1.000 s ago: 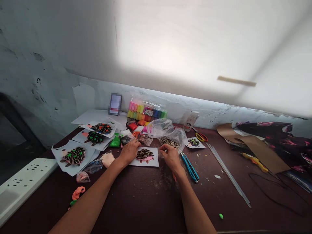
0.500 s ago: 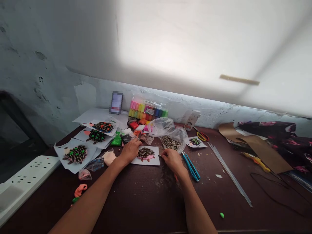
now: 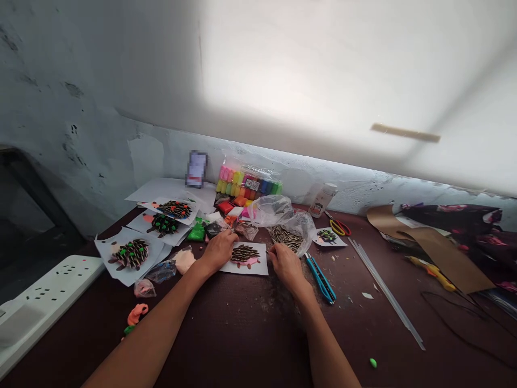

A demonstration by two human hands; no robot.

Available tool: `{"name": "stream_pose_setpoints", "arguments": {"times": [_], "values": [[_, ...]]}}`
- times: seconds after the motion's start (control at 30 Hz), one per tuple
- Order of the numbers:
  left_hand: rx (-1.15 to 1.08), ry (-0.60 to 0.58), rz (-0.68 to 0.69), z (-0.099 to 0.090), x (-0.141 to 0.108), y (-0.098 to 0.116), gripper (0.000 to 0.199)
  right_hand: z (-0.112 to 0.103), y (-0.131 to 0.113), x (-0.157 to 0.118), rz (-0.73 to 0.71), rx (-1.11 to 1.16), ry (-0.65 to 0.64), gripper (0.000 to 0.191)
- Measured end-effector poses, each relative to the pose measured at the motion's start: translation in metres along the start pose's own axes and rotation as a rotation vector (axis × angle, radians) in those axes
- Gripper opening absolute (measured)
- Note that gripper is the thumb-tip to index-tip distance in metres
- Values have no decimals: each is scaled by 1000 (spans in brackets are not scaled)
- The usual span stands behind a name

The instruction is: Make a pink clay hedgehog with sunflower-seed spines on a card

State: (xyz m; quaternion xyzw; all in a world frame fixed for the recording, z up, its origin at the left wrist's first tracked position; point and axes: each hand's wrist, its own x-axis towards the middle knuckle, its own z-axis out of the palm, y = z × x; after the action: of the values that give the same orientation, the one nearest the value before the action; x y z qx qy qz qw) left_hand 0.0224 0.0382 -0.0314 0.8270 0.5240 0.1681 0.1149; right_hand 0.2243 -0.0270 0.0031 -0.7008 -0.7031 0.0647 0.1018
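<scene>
Dark brown tabletop (image 3: 242, 345) meets a scuffed, pale wall, and near its middle lies a white card (image 3: 262, 268) bearing a pink clay hedgehog (image 3: 244, 256), its back covered in rows of striped sunflower seeds. The left hand (image 3: 218, 250) rests at the card's left edge with its fingers curled downward; whether it grips anything is hidden. The right hand (image 3: 287, 265) sits at the card's right edge, its fingertips drawn together in a pinch, though anything held there is too small to tell. Just beyond that hand, a clear plastic bag (image 3: 288, 229) holds a heap of the same striped seeds. Farther back, a clear-wrapped pack of clay (image 3: 248, 186) shows rows of bright blocks, and a small green clay packet (image 3: 197, 231) lies toward the left. Three more hedgehog cards (image 3: 129, 256) spread across the left side, their seeds dotted with green. To the right are a blue-handled craft knife (image 3: 321, 280), red-and-yellow scissors (image 3: 338, 228), and a white bottle (image 3: 322, 199) against the wall. A white power strip (image 3: 52, 291) sits at the far left.
</scene>
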Motion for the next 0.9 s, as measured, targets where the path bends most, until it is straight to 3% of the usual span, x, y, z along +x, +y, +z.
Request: {"name": "stream_pose_setpoints", "arguments": {"times": [0.2, 0.43, 0.9], "values": [[-2, -8, -3, -1, 0, 1, 28, -2, -2, -1, 10, 163, 1, 13], [-10, 2, 21, 2, 0, -2, 27, 1, -6, -1, -106, 450, -17, 15], [-24, 5, 9, 1, -1, -2, 27, 19, -9, 2, -80, 250, 21, 12]]}}
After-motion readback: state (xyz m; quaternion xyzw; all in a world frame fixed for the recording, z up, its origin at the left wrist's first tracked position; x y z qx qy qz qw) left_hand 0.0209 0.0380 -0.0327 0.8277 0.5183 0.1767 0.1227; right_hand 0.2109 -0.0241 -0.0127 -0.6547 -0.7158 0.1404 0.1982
